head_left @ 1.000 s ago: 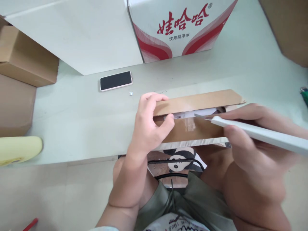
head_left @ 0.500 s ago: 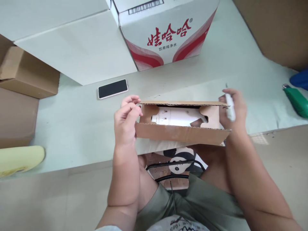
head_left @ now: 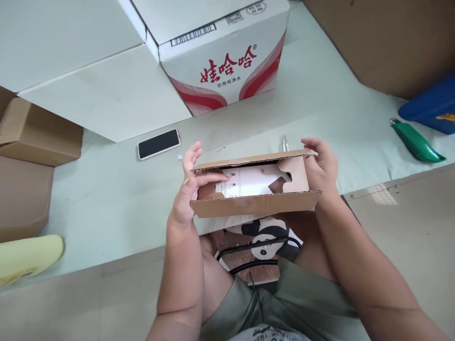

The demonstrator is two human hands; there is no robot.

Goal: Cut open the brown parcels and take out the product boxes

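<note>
An opened brown cardboard box [head_left: 254,204] lies at the table's front edge, its long top flaps raised. Inside rests a white printed item [head_left: 249,182], partly covered by inner flaps. My left hand [head_left: 186,194] holds the box's left end, one finger reaching inside towards the white item and other fingers raised. At the right end, my right hand [head_left: 322,166] is against the box with its fingers bent, slightly blurred. Behind the far flap lies a slim whitish tool [head_left: 285,143], which looks like a cutter; most of it is hidden.
A phone [head_left: 159,144] lies left of the box. A white and red carton [head_left: 227,76] stands behind, beside more white cartons. Brown boxes [head_left: 42,128] are at left, near a pale yellow object [head_left: 31,258]. A green-handled tool [head_left: 417,142] and blue object [head_left: 432,106] lie right.
The whitish tool has left my right hand and now lies behind the box. A finger of my left hand has moved into the box. The view has shifted somewhat.
</note>
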